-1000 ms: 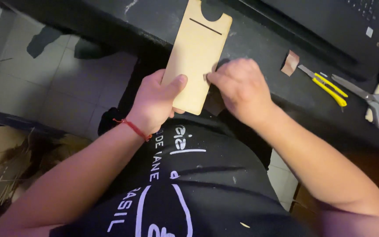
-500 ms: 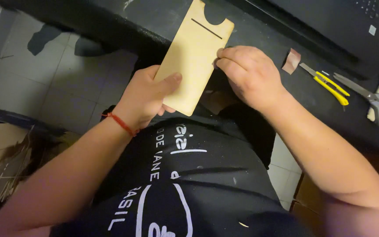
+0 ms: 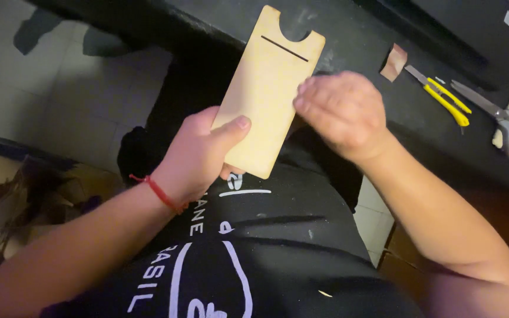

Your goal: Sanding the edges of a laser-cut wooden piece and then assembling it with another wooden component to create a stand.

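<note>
Now | L hand (image 3: 198, 156) grips flat tan slotted wooden board (image 3: 266, 88) at 6 o'clock end | R hand (image 3: 340, 112) fingers loosely curled, at its 3 o'clock edge; contact unclear | prob. stiff, light; hold by edges.

Yellow utility knife (image 3: 440, 94) on dark table (image 3: 354, 35), grey scissors (image 3: 502, 118) (red-lined handles), cardboard scraps (image 3: 7, 200)

Dim, warm light falls from above onto the centre of the frame; the edges sink into murk. The dark surface (image 3: 354, 41) shows faint sheen. The right hand (image 3: 340, 112) is slightly motion-blurred.
</note>
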